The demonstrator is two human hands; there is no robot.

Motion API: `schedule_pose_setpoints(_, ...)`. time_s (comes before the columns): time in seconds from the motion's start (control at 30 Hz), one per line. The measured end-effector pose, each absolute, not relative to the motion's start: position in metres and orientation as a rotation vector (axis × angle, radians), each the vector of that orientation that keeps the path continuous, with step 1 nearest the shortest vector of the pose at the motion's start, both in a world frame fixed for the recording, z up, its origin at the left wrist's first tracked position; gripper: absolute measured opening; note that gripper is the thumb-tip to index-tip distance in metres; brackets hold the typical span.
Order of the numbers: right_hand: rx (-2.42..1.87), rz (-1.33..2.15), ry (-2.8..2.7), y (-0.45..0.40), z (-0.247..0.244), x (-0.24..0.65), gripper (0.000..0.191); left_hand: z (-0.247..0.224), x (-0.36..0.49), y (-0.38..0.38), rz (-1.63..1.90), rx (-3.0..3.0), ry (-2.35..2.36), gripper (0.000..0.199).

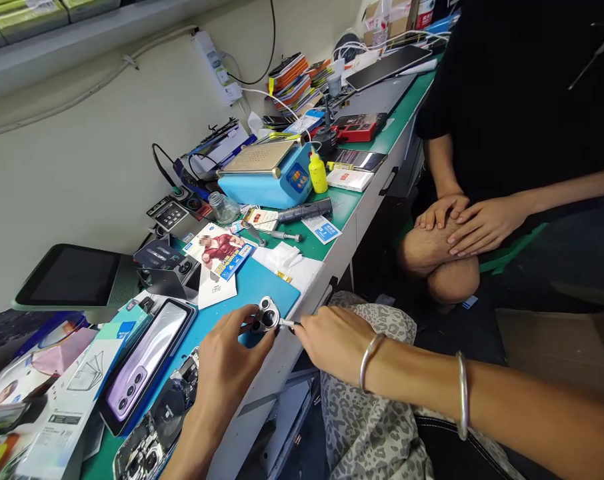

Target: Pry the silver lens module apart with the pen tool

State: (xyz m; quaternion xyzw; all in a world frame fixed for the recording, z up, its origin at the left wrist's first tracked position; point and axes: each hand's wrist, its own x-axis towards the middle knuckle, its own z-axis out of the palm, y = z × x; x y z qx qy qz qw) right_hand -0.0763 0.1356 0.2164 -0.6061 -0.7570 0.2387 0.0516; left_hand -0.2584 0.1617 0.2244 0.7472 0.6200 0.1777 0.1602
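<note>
The left forearm (197,423) enters from the lower edge and rises obliquely to the right. The left hand (235,343) presents its back to the camera; the thumb (262,349) and the bent index finger (239,313) oppose each other in a C-shaped grip directed to the right. The right forearm (417,377) enters from the right edge and extends leftward at a slight upward angle. The right hand (327,337) is back upward, fingers curled, fingertips closed in a pinch. Both hands are positioned near each other, fingertips facing.
</note>
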Motion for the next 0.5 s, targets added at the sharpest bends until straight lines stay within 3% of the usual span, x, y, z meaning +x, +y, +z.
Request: schedule_pose_setpoints(0.5,-1.755,1.677,-1.940,0.159,0.211,-0.071,0.048,0.223,-0.255,0.156,0.623,2.075,1.771,0.030)
